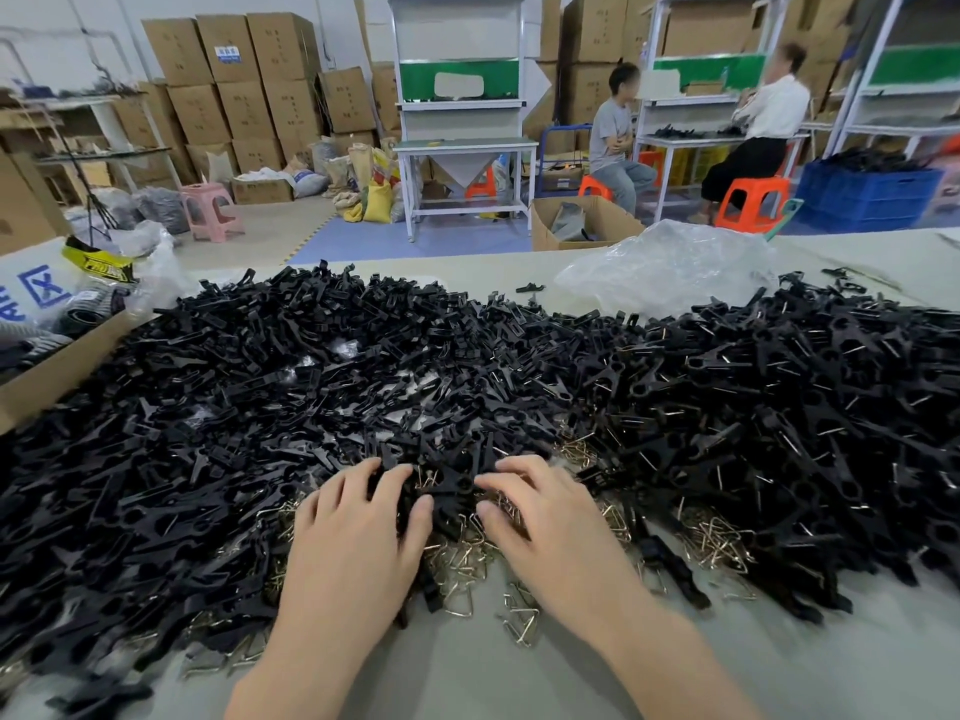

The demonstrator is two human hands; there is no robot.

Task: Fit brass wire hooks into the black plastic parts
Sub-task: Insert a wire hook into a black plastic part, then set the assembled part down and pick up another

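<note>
From the head view, it seems best to lift one forked black plastic part clear of the heap before seating a bent brass wire hook. At the pale grey table edge, the left hand curls thumb and fingers round that part. The right hand bends narrowly over the hooks, and I cannot tell if it grips one.

Bright, even, diffuse light fills the room, and shadows on the tabletop are faint and soft. The clear plastic bag glares white. The wide lens bows the edges (the far rack leans inward), and the black plastic parts smear towards both sides.
</note>
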